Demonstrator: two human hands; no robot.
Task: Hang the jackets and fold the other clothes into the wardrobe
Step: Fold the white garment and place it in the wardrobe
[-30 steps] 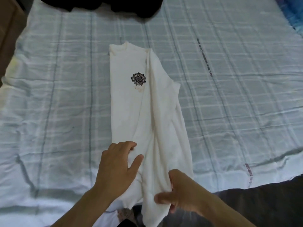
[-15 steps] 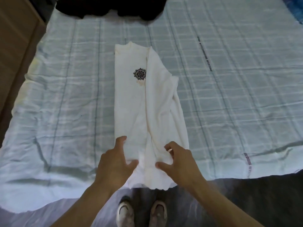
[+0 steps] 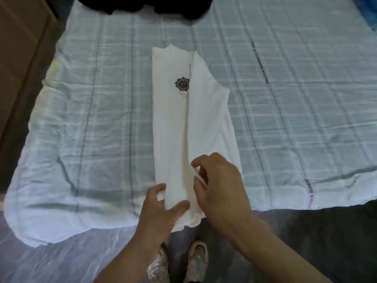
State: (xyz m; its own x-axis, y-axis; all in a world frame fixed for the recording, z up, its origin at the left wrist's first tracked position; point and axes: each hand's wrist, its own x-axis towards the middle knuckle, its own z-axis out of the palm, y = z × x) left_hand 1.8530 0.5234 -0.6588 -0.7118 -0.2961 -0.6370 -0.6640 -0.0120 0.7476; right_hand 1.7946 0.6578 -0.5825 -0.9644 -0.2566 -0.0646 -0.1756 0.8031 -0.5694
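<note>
Two hands work the near end of a white shirt [image 3: 173, 129] laid lengthwise on a bed [image 3: 91, 119], its collar pointing away and its hem hanging just over the bed's near edge. The left hand [image 3: 161, 209] has its grip closed on the hem's left corner, thumb on top and fingers curled at the edge, seemingly to pin the cloth flat. The right hand [image 3: 220, 186] pinches a ridge of the flap folded over from the right side, its grip nearly closed on the cloth, apparently to line that flap up along the centre. A small dark emblem [image 3: 182, 84] shows beside the fold line. Black clothes [image 3: 142, 5] lie at the bed's far end, well apart from the shirt, seemingly awaiting their turn. Narrowed to a strip, the shirt looks part-folded, with the crosswise folds not yet made.
</note>
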